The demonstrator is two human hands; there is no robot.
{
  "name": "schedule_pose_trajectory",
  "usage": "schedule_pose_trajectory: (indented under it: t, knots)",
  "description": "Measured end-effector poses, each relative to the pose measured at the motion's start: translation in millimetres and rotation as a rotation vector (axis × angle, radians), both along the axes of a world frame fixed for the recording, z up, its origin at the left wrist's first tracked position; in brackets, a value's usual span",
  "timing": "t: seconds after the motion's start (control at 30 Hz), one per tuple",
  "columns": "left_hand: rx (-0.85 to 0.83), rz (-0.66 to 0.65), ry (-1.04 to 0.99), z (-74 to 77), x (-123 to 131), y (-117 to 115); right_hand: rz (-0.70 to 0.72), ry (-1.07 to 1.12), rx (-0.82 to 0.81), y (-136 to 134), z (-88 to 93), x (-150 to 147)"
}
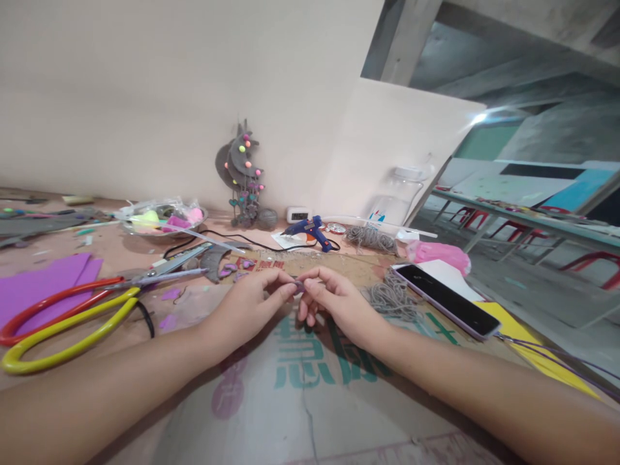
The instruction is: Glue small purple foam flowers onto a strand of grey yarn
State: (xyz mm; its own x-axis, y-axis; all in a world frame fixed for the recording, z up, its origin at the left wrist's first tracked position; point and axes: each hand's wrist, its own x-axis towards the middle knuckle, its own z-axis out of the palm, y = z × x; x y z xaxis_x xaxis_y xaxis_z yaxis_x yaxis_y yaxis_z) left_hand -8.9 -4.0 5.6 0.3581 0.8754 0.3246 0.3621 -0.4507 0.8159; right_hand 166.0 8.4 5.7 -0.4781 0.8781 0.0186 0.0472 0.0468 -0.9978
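Observation:
Between both hands, above the cardboard, is a small dark purplish piece [299,286], mostly covered by fingertips. My left hand [259,297] pinches it from the left with thumb and forefinger. From the other side, the thumb and forefinger of my right hand [334,300] close on it, the other fingers curled below. Its exact shape is too small to make out. Just beyond my left hand lie small purple-and-grey felt pieces [228,269] and a grey felt crescent [212,263]. A loose bundle of grey yarn [394,297] rests right of my right hand.
Large scissors [72,323] with red and yellow handles lie at left over purple sheets [43,287]. A blue glue gun [310,229], a bowl [162,219] and a moon-shaped hanging ornament [245,168] stand behind. At right are a phone [445,300] and a plastic jug [400,194].

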Motion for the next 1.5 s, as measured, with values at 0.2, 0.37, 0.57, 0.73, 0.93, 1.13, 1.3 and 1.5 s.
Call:
schedule_pose_trajectory:
  t: [0.2,0.37,0.57,0.73,0.93,1.13,1.3,1.5]
  knots:
    - [0.0,0.001,0.005,0.4,-0.8,-0.6,-0.017,-0.015,0.043,0.5,-1.1,-0.8]
    - [-0.006,0.004,0.027,1.3,-0.7,-1.4,-0.017,-0.027,0.058,1.1,-2.0,-1.3]
    - [-0.036,0.024,-0.009,0.6,0.9,-0.2,-0.054,-0.044,0.09,-0.1,-1.7,-2.6]
    - [-0.038,-0.028,-0.043,-0.7,1.7,-0.7,-0.059,-0.041,0.1,-0.1,-1.5,-2.6]
    - [-0.021,0.039,0.019,-2.0,0.6,0.7,-0.049,-0.066,0.12,-1.5,-1.0,-3.3]
    - [-0.003,0.076,0.048,-3.1,0.3,2.0,-0.027,-0.076,0.106,-2.1,-1.1,-1.7]
    - [-0.006,0.062,0.003,-4.3,-0.4,2.1,-0.068,-0.139,0.127,-2.4,0.0,-1.8]
    - [-0.072,0.015,-0.067,-3.5,0.3,3.0,-0.086,-0.118,0.151,-0.6,0.4,-2.6]
